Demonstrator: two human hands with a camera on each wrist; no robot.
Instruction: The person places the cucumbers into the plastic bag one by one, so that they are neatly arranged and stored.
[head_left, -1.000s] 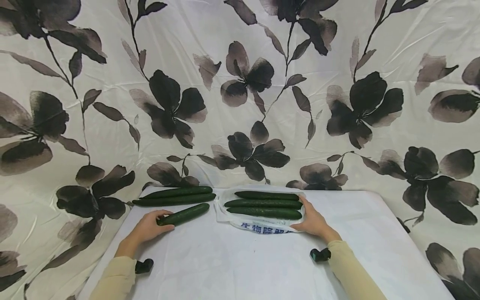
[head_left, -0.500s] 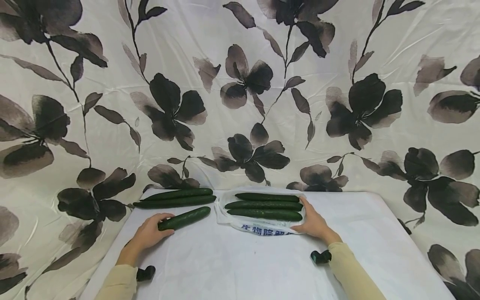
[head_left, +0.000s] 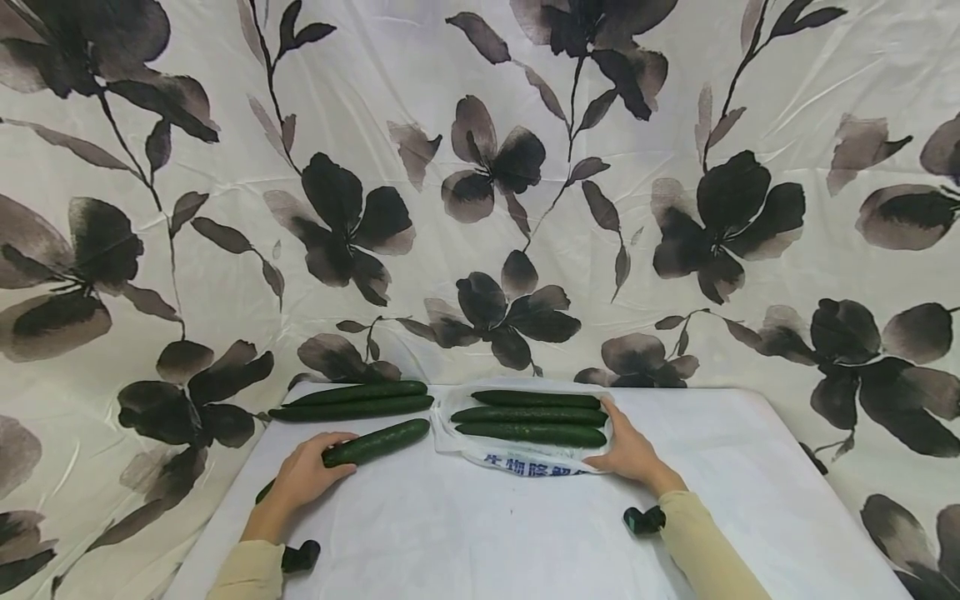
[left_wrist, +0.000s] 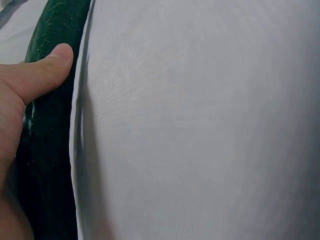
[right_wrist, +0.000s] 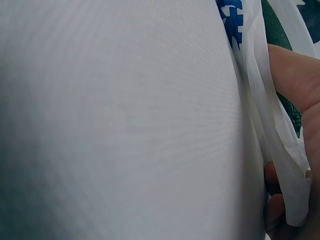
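In the head view, my left hand [head_left: 300,473] grips a dark green cucumber [head_left: 384,442] on the left of the table, its tip pointing right toward a white plastic bag [head_left: 467,450]. The left wrist view shows the thumb [left_wrist: 52,67] laid across this cucumber [left_wrist: 50,150]; the fingers are hidden. The bag has blue lettering and lies flat, with three cucumbers [head_left: 531,417] side by side on or in it. My right hand [head_left: 633,454] holds the bag's right end. In the right wrist view, the thumb [right_wrist: 292,70] is inside the bag's edge [right_wrist: 292,190], fingers outside.
Two more cucumbers [head_left: 356,406] lie together at the back left of the white-covered table [head_left: 480,542]. A floral cloth [head_left: 495,167] hangs right behind the table's back edge. Dark wrist devices [head_left: 302,557] sit at both cuffs.
My left hand has shifted slightly right with its cucumber, whose near end now shows behind the wrist. The right hand keeps its hold on the bag. The head view has tilted up a little.
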